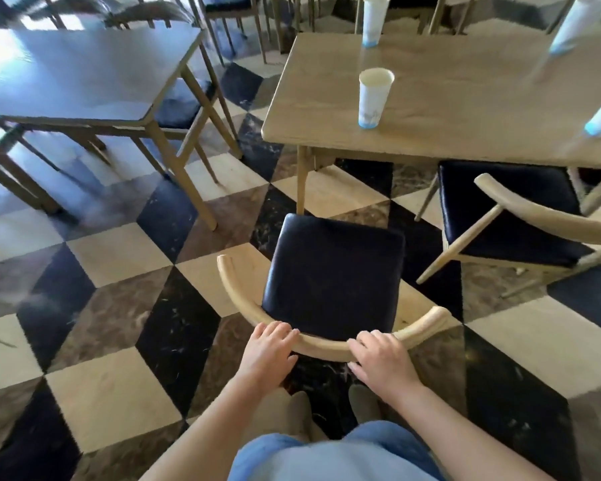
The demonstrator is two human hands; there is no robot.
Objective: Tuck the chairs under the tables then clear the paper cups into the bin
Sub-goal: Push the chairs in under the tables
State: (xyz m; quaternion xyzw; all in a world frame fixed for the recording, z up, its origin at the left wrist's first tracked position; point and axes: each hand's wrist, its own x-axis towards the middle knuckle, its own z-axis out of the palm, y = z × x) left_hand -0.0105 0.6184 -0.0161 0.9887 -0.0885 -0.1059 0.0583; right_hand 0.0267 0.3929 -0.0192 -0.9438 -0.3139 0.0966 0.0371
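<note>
chair [333, 276] tucking in hand; backrest [321, 347] clasped by left hand [268, 352] and right hand [382, 362]; push toward table [448, 98] judged next; cups [375, 97] untouched.

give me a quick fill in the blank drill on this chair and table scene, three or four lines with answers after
1. Both hands, left hand and right hand, rest on the curved ____ of the near chair.
2. The near chair's seat cushion is ____ in colour.
3. The closest cup stands ____ on the wooden table.
4. The floor has a ____ pattern.

Missing words: backrest; black; upright; checkered
</note>
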